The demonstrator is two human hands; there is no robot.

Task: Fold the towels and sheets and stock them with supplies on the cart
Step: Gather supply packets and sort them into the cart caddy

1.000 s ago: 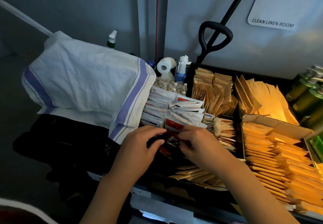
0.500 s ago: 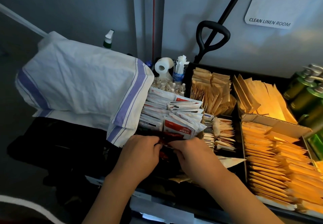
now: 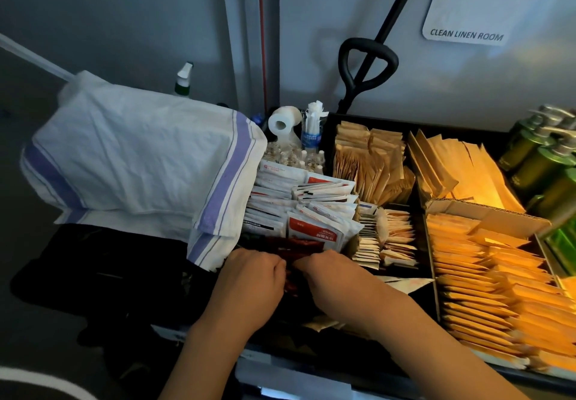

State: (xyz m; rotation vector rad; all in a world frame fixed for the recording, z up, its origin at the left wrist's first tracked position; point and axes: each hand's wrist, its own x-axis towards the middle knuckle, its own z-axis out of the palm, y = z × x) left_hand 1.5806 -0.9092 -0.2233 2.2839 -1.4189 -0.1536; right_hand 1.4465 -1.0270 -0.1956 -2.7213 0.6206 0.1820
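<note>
Both hands meet over the near left compartment of the cart tray, fingers curled down into a bunch of dark red packets. The left hand has its fingers bent over the packets' left side, knuckles up; the right hand curls over their right side, fingertips tucked out of sight among them, so both appear to grip the packets, though the exact pinch cannot be seen. Just behind the hands stands a tight row of white sachets with red labels, upright and leaning slightly, filling the rest of that compartment. To the right of them, past a divider, lie small stacks of pale flat packets. At the tray's far edge sit small clear bottles, a toilet roll and a water bottle. The far middle compartment holds brown paper sachets, the far right one larger yellow envelopes, and a cardboard box along the right side carries rows of orange-yellow packets. Green pump bottles stand at the right edge. Off the tray's left edge a folded white towel with blue stripes drapes over a dark bag, its corner overlapping the sachets. A spray bottle stands behind it, and a black handle leans against the wall.
</note>
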